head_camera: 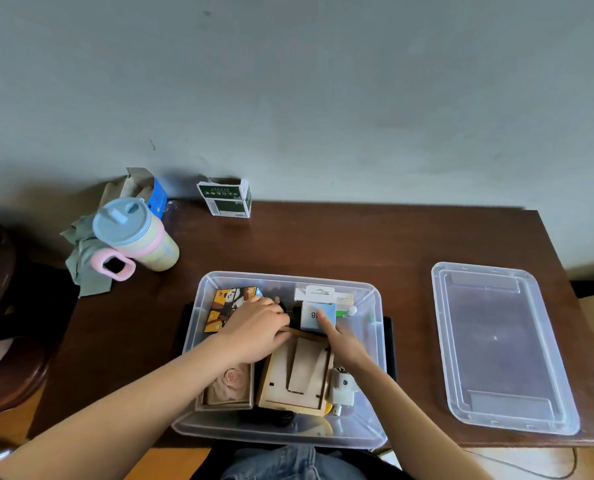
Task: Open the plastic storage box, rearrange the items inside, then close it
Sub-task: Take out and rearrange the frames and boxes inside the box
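Open storage box (371, 299) at the table's (323, 237) near edge, lid (503, 344) to its right. Inside, left hand (257, 327) grips the wooden frame's (299, 372) top; right hand (340, 337) touches a small blue box (314, 315) with straight fingers.

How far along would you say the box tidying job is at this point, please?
Opening looks done: the lid lies flat on the table, right of the open storage box. Rearranging is in hand: both hands are inside, the left hand at the top edge of the wooden frame, the right hand touching the pale blue box. Left: finish arranging, then put the lid back on.
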`<state>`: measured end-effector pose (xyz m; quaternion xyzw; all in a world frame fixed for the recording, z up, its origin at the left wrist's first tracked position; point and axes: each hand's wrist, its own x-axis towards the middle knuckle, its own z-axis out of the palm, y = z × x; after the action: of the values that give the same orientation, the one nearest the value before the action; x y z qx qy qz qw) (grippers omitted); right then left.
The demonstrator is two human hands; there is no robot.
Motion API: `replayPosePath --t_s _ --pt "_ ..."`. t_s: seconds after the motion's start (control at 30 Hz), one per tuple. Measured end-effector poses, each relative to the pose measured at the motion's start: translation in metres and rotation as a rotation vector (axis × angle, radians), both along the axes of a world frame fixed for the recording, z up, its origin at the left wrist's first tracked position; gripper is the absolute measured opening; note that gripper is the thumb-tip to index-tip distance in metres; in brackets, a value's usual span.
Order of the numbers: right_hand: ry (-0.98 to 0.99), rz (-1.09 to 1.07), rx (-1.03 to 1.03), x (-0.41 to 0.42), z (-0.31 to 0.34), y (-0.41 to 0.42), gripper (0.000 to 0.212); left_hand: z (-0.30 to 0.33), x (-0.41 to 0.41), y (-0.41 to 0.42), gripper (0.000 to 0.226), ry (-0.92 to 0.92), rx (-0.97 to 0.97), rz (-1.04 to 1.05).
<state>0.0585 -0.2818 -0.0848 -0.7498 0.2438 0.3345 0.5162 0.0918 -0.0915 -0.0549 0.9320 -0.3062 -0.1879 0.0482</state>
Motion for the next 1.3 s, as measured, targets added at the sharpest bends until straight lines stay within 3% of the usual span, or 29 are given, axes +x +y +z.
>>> replayPosePath --t_s 0.13,0.27,0.4,0.5,0.57,0.7,0.83,1.07,1.3 --pt "0.003 0.055 -0.026 0.001 -0.001 0.002 0.067 0.001 -0.004 0.005 0.033 0.044 -0.101 0.077" --pt "0.009 0.126 -0.049 0.003 0.001 0.005 0.072 0.004 -0.010 -0.009 0.038 0.031 -0.235 0.385" --pt "-0.033 0.207 -0.028 0.002 0.003 0.009 0.075 0.005 -0.005 -0.026 0.050 -0.056 -0.062 0.435" --pt "0.015 0.164 -0.016 0.004 0.006 0.009 0.071 0.003 0.001 -0.028 0.050 -0.050 -0.043 0.483" --pt "0.055 0.158 -0.136 0.007 0.009 0.009 0.063 0.001 0.004 -0.030 0.050 -0.007 -0.049 0.500" --pt "-0.120 0.643 -0.635 0.022 0.021 0.008 0.026 -0.001 0.011 -0.034 0.058 0.088 -0.035 0.538" --pt "-0.157 0.947 -0.900 0.038 0.022 0.010 0.027 -0.003 0.007 -0.031 0.060 0.064 -0.059 0.537" --pt "-0.242 1.122 -1.009 0.038 0.009 0.006 0.025 -0.002 0.003 -0.028 0.058 0.044 -0.119 0.529" --pt "-0.290 0.977 -0.973 0.032 0.002 0.008 0.026 -0.004 -0.001 -0.026 0.058 0.020 -0.156 0.540"
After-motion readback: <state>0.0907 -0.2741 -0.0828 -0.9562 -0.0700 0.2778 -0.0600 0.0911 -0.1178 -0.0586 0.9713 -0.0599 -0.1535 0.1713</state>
